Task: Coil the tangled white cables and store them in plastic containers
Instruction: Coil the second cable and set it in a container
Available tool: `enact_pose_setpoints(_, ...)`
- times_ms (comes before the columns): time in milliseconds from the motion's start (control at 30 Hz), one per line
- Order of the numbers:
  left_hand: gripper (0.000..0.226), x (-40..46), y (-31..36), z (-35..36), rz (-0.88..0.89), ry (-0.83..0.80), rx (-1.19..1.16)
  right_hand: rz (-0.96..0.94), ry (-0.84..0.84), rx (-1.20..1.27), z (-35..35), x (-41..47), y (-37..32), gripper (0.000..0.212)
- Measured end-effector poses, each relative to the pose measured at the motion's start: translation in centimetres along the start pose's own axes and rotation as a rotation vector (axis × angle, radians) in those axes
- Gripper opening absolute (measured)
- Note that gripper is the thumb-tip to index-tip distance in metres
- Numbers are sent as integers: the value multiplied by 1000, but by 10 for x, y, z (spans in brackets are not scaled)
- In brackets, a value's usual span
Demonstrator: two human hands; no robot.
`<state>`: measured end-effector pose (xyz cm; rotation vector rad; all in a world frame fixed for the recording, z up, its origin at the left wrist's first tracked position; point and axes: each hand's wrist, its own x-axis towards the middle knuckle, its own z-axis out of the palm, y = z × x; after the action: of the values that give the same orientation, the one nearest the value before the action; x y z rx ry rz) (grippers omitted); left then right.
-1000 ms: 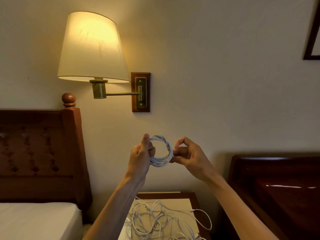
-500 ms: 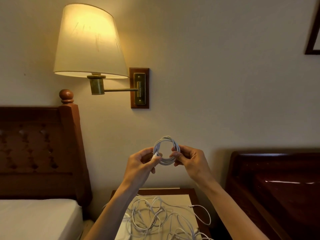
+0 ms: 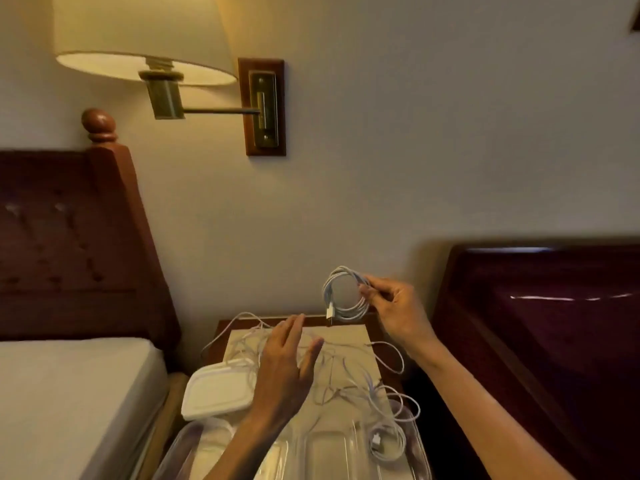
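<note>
Right hand (image 3: 398,311): grip closed on the coiled white cable (image 3: 344,294), fingers pinching the coil's 3 o'clock side, plug hanging at 6 o'clock. Left hand (image 3: 287,365): grip slack, fingers spread, holding nothing — hovering above the tangled cables (image 3: 349,379) on the bench (image 3: 349,332). White lid (image 3: 216,391) at 9 o'clock of that hand; clear plastic containers (image 3: 332,452) at 6 o'clock — one holds a coiled cable (image 3: 388,443).

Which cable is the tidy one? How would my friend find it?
Start at the small bedside table between the two dark wooden beds. Just above its far right corner, the right hand pinches a coiled cable in the air. It is the only white cable wound into a neat ring; the tangled cables lie loose on the tabletop below the open left hand.
</note>
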<state>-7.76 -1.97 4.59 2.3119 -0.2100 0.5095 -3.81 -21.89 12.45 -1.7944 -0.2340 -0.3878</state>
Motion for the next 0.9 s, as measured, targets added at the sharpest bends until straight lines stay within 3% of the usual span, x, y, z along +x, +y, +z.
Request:
enact_pose_setpoints(167, 79, -82, -50, 74, 25, -311, 297, 121, -3, -273, -30, -64, 60, 22)
enact_pose_setpoints(267, 68, -103, -56, 93, -2, -432, 412, 217, -72, -369, -43, -102, 92, 23)
enact_pose_setpoints(433, 59, -112, -61, 108, -36, -441, 481, 285, -202, -548, -45, -145, 143, 23)
enact_pose_setpoints(733, 77, -122, -67, 121, -67, -467, 481, 381, -305, -812, -27, -160, 172, 29)
enact_pose_setpoints(900, 85, -124, -67, 120, -57, -434, 434, 302, -321, -909, -18, -167, 177, 32)
